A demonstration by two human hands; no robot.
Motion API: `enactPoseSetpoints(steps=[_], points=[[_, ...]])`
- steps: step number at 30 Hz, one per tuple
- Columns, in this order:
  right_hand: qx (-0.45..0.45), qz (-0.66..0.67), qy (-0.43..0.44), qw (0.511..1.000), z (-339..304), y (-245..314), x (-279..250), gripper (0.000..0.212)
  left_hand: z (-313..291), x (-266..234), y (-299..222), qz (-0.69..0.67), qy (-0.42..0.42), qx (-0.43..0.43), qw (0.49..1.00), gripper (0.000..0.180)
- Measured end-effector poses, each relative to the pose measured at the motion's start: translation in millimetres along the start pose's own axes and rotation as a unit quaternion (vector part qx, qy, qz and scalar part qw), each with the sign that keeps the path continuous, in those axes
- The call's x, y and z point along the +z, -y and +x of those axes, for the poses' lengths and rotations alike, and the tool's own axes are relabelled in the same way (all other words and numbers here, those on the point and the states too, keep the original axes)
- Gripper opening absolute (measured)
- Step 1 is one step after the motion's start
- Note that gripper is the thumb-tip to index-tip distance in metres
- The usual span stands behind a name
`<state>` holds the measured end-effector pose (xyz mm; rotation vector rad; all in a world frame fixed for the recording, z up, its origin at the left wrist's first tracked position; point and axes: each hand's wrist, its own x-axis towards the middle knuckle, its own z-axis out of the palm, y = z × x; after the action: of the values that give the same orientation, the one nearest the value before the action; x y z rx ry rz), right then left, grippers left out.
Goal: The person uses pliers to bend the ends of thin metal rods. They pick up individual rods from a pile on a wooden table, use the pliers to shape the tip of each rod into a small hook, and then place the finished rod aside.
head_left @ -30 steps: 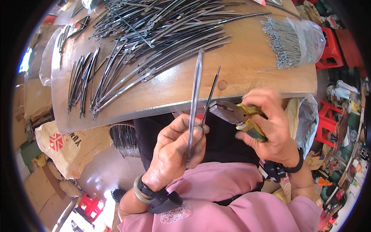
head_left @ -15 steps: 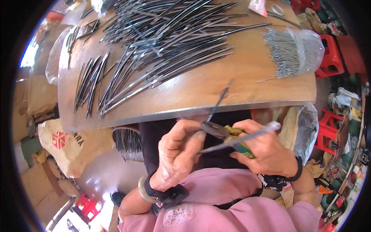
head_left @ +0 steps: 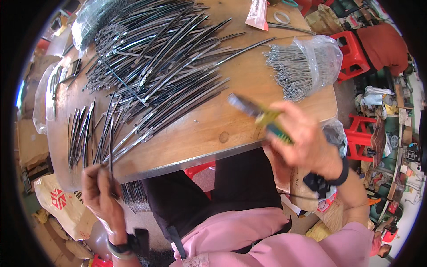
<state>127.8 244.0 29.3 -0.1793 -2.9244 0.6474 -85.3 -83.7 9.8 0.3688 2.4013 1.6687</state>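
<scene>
My right hand (head_left: 302,138), blurred by motion, is closed on a pair of pliers (head_left: 260,115) with green and yellow handles, raised over the table's right part. The plier jaws point up and left, with nothing seen between them. Off the near left edge of the table, my left hand (head_left: 104,193) pinches the lower end of a thin dark strip (head_left: 111,149). That strip stands out against a small row of similar strips (head_left: 79,133). Behind them spreads a large heap of long dark, shiny strips (head_left: 155,53).
A plastic-wrapped bundle of thin grey wires (head_left: 293,66) lies at the table's right. A pink packet (head_left: 257,15) and a white ring (head_left: 281,18) are near the far edge. Red stools (head_left: 353,55) stand beyond the right side. More strips (head_left: 133,196) sit below the table's left edge.
My hands have parted: the left moved left and down to the strips at the table's edge, the right moved up with the pliers. The strip worked between them is gone from the plier jaws.
</scene>
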Motion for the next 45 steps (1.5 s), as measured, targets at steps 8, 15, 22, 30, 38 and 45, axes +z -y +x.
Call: enactPoseSetpoints(steps=[8, 15, 22, 30, 38, 45], points=[[-0.122, -0.179, -0.048, 0.975, 28.2, -25.3, -2.4, 0.016, 11.4, 30.5, -25.5, 0.231, 0.093, 0.253, 0.935, 0.026], [-0.068, -0.166, -0.167, 0.970, 44.3, -1.4, -31.9, 0.027, 26.0, 79.4, -28.9, 0.347, 0.125, 0.370, 0.853, 0.022], [0.040, 0.480, -0.374, 0.793, 12.0, 6.4, -16.4, 0.014, 47.9, 77.4, -26.8, 0.392, 0.167, 0.430, 0.796, 0.020], [0.226, 0.384, -0.330, 0.832, -38.2, 9.8, 3.9, 0.010, 67.3, 67.4, -38.1, 0.334, 0.149, 0.439, 0.821, 0.017], [0.233, 0.512, -0.317, 0.763, -46.0, 22.0, 3.9, 0.014, -6.3, 32.0, -25.9, -0.256, 0.212, -0.229, 0.915, 0.015], [0.201, 0.704, -0.239, 0.637, -39.2, 42.1, 6.4, 0.019, -64.8, 30.8, -48.0, -0.617, 0.082, -0.275, 0.733, 0.031]])
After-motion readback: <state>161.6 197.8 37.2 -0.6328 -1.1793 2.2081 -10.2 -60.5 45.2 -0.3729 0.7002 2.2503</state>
